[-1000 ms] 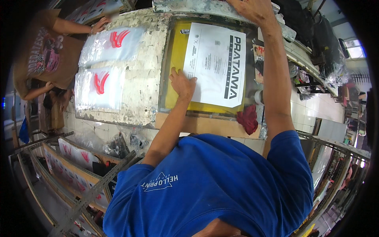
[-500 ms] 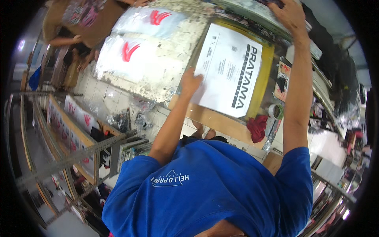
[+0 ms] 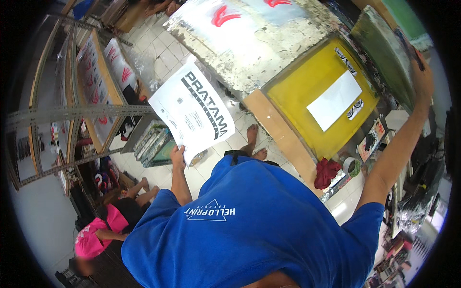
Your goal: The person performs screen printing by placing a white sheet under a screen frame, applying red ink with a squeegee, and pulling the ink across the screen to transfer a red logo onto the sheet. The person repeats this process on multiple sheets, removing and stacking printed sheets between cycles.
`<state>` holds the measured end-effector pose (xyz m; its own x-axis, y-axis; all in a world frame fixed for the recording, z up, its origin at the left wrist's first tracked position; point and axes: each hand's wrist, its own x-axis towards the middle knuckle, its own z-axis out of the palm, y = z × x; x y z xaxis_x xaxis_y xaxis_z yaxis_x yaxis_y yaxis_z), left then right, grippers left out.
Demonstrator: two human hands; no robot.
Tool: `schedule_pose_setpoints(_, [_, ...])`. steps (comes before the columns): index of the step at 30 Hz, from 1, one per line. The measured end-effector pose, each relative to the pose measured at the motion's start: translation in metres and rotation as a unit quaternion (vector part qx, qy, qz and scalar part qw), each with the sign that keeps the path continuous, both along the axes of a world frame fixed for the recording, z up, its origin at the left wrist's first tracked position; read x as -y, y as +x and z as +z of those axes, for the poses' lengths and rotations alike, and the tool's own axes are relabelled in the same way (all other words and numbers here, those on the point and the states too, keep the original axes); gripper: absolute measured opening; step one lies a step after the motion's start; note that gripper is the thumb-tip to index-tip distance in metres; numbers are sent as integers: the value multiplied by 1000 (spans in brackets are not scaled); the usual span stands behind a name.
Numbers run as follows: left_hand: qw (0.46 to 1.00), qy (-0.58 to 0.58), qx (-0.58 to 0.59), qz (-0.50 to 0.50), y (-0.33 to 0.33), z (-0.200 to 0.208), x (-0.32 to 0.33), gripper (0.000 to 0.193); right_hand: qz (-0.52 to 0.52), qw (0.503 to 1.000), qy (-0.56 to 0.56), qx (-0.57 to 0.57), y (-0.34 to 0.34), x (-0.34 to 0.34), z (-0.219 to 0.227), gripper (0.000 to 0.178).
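My left hand point(image 3: 177, 156) is closed on one corner of a white printed sheet point(image 3: 192, 103) with dark lettering. The sheet hangs curved over the floor, left of the work table. At the far right, my right hand point(image 3: 422, 79) is closed at the edge of a tilted screen printing frame point(image 3: 384, 55); a dark edge shows beside its fingers, which are partly hidden. Between the hands lies a yellow board point(image 3: 293, 101). On it are a white rectangle point(image 3: 333, 101) and two black-and-white patterned strips point(image 3: 355, 109).
Bags with red prints point(image 3: 225, 17) lie on the worn table point(image 3: 249, 79). A dark red cloth point(image 3: 327, 173) and a tape roll point(image 3: 351, 166) sit at the board's near corner. A metal rack point(image 3: 96, 113) stands left. A person in pink point(image 3: 93, 237) is at lower left.
My left hand has lifted the printed sheet off the yellow board and carried it left. My right hand has shifted right and nearer. The view has turned, and the screen frame now shows tilted up.
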<state>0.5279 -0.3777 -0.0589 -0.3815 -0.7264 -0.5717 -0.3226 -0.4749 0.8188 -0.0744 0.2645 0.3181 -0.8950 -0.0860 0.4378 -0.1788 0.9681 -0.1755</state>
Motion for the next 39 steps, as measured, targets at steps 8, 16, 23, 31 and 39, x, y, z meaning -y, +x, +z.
schedule_pose_setpoints(8, [999,10,18,38,8,-53,-36,33,75,997,-15,-27,-12,-35,-4,47])
schedule_pose_setpoints(16, [998,9,-28,-63,-105,-77,-38,35,38,998,41,-39,8,-12,10,45])
schedule_pose_setpoints(23, [989,-132,23,-60,-209,-69,-13,52,46,998,-42,-6,16,2,15,44])
schedule_pose_setpoints(31, [819,-538,-142,-140,-443,68,-31,41,12,996,-83,13,50,32,28,46])
schedule_pose_setpoints(39, [691,-681,-78,-231,-740,115,16,76,117,985,-124,28,60,21,21,49])
